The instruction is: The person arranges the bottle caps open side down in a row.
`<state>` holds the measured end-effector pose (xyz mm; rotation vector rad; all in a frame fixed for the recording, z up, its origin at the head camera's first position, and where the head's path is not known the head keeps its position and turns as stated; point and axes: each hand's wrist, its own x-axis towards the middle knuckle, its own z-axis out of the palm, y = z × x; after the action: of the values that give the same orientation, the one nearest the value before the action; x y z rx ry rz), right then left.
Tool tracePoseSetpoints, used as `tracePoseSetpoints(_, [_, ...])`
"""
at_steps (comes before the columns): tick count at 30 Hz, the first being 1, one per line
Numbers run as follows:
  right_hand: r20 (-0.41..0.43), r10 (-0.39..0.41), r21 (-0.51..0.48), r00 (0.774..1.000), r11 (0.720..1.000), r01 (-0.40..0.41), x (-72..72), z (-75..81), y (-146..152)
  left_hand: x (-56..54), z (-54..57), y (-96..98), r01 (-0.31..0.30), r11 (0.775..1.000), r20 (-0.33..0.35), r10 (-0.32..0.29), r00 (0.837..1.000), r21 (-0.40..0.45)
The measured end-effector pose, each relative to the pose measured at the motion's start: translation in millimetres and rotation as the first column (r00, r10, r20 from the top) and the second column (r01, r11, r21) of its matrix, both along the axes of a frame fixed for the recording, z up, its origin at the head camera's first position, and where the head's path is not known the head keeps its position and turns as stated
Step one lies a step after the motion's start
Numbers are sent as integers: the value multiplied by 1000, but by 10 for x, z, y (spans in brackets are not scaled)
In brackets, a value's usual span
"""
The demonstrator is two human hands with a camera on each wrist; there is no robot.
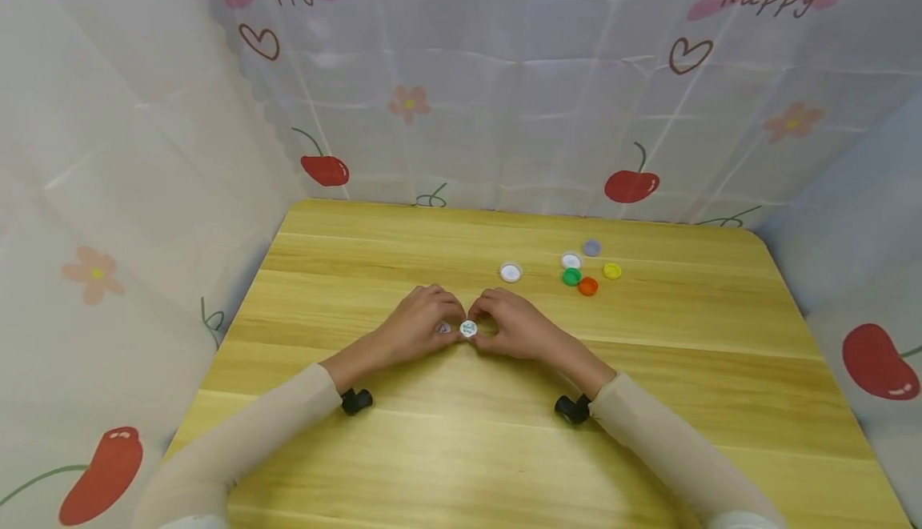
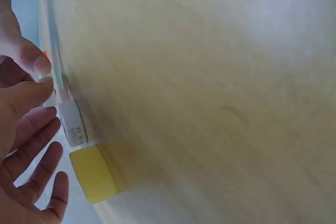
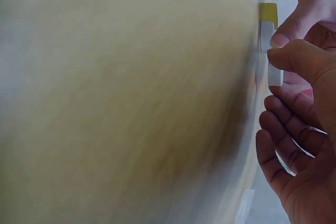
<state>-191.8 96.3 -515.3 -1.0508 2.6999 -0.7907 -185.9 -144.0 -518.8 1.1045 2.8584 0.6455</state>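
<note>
In front of me, my left hand (image 1: 425, 319) and right hand (image 1: 515, 325) meet thumb to thumb at a small round white cap-like piece (image 1: 468, 328). Green-blue print covers its top. Both hands pinch this piece, which shows white side-on at the right thumb (image 3: 275, 74). A second white printed piece (image 1: 443, 327) stands close by the left fingers. Dark print marks its side (image 2: 79, 129), and a yellow piece (image 2: 93, 174) sits beside it, hidden from the head view. The other fingers of both hands are spread and loosely bent.
Beyond the hands lie a white disc with a clear rim (image 1: 511, 272) and a cluster: white (image 1: 571, 261), purple (image 1: 591, 248), green (image 1: 571, 277), orange (image 1: 587, 286) and yellow (image 1: 611, 271) discs. A printed curtain (image 1: 504, 129) surrounds the wooden table (image 1: 490, 465).
</note>
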Motion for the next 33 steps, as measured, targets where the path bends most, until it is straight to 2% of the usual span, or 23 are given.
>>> tracePoseSetpoints(9, [13, 16, 44, 1000, 999, -17, -26, -9, -29, -14, 16, 32, 0, 999, 50, 2, 999, -33])
tracePoseSetpoints(25, [55, -6, 29, 998, 1000, 5, -5, -71, 20, -37, -6, 52, -13, 999, 112, 18, 994, -49])
tracePoseSetpoints(29, [75, -43, 11, 996, 999, 43, -7, -85, 127, -77, 24, 73, -14, 999, 168, 22, 986, -48])
tracePoseSetpoints(33, [95, -100, -24, 990, 994, 103, -25, -69, 275, -152, 47, 91, -30, 999, 249, 33, 968, -15])
